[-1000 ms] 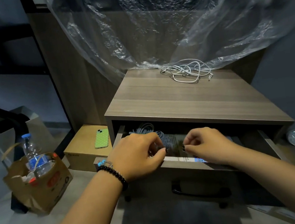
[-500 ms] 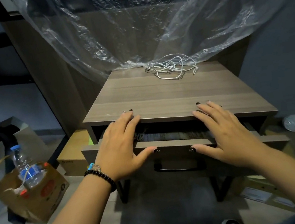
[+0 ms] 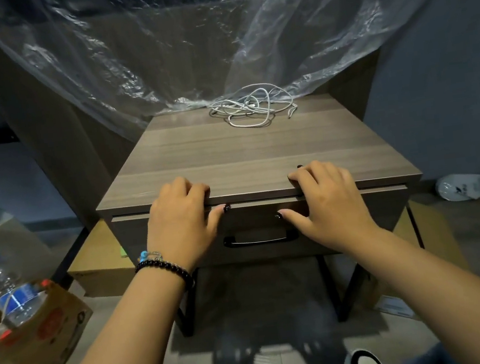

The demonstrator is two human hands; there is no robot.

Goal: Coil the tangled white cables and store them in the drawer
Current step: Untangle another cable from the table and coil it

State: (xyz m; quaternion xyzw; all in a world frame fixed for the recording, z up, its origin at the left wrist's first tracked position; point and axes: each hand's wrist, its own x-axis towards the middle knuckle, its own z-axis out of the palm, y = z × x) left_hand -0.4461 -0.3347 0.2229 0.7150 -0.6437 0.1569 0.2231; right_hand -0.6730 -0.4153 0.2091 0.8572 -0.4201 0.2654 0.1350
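Note:
A tangle of white cables [image 3: 251, 108] lies at the back of the wooden nightstand top [image 3: 253, 156], loose and uncoiled. The drawer [image 3: 255, 219] below is pushed in, its front nearly flush, with a black handle [image 3: 259, 239]. My left hand [image 3: 180, 219] rests on the front edge at the left, fingers bent onto the top, thumb pressing the drawer front. My right hand [image 3: 326, 201] mirrors it at the right. Neither hand holds anything, and both are far from the cables.
A clear plastic sheet [image 3: 186, 52] hangs behind the nightstand, its hem touching the cables. A paper bag [image 3: 45, 332] with a water bottle [image 3: 4, 292] stands on the floor at left, beside a cardboard box [image 3: 97, 262]. A white shoe [image 3: 469, 185] lies at right.
The drawer went from open, with both hands reaching inside, to pushed in. My hands moved up onto the drawer front and the top's front edge. The cables on top stayed put.

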